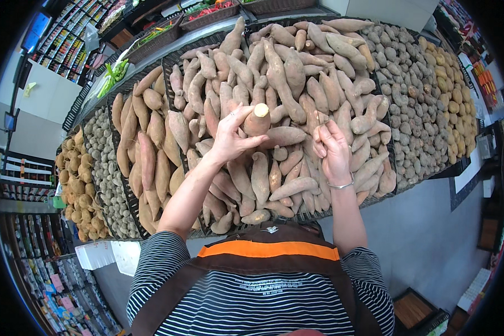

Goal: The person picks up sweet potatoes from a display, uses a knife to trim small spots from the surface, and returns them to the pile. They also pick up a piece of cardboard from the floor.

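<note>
Above a wide heap of sweet potatoes (290, 185), my left hand (231, 136) grips one sweet potato (257, 124) between thumb and fingers. Its pale, bare end points up towards me. To the right, my right hand (332, 149) pinches a small brown piece (321, 119) between thumb and fingertips; it looks like a sweet potato tip, but is too small to be sure. A metal bracelet (341, 185) circles my right wrist. The two hands are apart, and the lower part of the held sweet potato is hidden by my fingers.
Black crate walls (166, 86) divide the heaps. Smoother sweet potatoes (147, 155) lie left, with small grey tubers (109, 147) and tan round roots (79, 180) beyond. Taro-like tubers (411, 101) and potatoes (451, 90) lie right. Peppers fill a wicker basket (210, 17) at the back.
</note>
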A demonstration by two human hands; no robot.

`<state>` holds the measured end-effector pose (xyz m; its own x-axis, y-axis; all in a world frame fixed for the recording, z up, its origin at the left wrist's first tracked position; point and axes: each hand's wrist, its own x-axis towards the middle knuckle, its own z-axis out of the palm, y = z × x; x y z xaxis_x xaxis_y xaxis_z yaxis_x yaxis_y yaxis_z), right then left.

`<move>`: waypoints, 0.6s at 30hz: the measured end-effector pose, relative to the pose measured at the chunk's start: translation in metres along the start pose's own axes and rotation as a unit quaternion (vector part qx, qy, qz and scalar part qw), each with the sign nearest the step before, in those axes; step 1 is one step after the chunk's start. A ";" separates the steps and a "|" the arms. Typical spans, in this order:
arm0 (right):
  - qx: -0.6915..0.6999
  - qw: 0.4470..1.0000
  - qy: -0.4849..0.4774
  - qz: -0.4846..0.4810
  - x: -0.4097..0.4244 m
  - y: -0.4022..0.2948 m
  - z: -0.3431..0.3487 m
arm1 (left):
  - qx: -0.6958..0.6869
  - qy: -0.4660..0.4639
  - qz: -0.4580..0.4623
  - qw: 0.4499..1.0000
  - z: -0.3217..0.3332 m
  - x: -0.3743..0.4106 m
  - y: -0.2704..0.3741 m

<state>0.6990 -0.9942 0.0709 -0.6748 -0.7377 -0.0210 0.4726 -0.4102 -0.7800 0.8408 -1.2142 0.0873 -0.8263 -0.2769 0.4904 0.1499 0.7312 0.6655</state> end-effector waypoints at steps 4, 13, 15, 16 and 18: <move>-0.036 0.999 -0.010 -0.021 -0.009 0.001 0.015 | -0.041 -0.032 -0.024 0.998 -0.005 0.001 0.000; -0.156 0.985 -0.025 -0.066 -0.020 -0.001 0.034 | -0.086 -0.049 -0.036 0.994 -0.005 -0.003 0.018; -0.175 0.982 -0.025 -0.065 -0.023 -0.001 0.035 | -0.099 -0.044 -0.035 0.994 -0.005 -0.004 0.016; -0.178 0.982 -0.026 -0.061 -0.025 -0.001 0.035 | -0.105 -0.041 -0.034 0.993 -0.004 -0.004 0.015; -0.188 0.980 -0.024 -0.060 -0.027 0.000 0.034 | -0.065 -0.038 -0.007 0.997 -0.005 -0.003 0.013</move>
<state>0.7367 -0.9929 0.0931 -0.6803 -0.7250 0.1077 0.1434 -0.2757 -0.9505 0.8483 -1.2070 0.0976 -0.8673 -0.2342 0.4393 0.2029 0.6395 0.7415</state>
